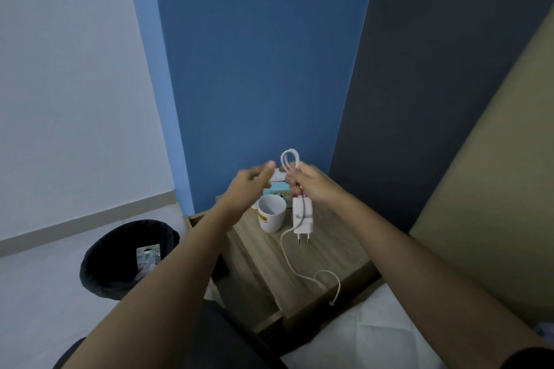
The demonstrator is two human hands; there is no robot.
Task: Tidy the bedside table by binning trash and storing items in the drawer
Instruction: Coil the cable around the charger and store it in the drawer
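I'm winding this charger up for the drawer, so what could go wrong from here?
The charger plug hangs from your right hand beside the white mug; a swing could knock it over. The loose end of the charger cable trails across the bedside table and off its edge, so it might snag as you wind.

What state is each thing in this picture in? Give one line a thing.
Right hand: grips the looped cable.
Left hand: blurred, beside the loop; grip unclear.
Cable: partly looped, the rest trailing across the table.
Charger: hangs below the right hand, prongs down.
Mug: upright on the table, empty.
Bin: open, a packet inside.
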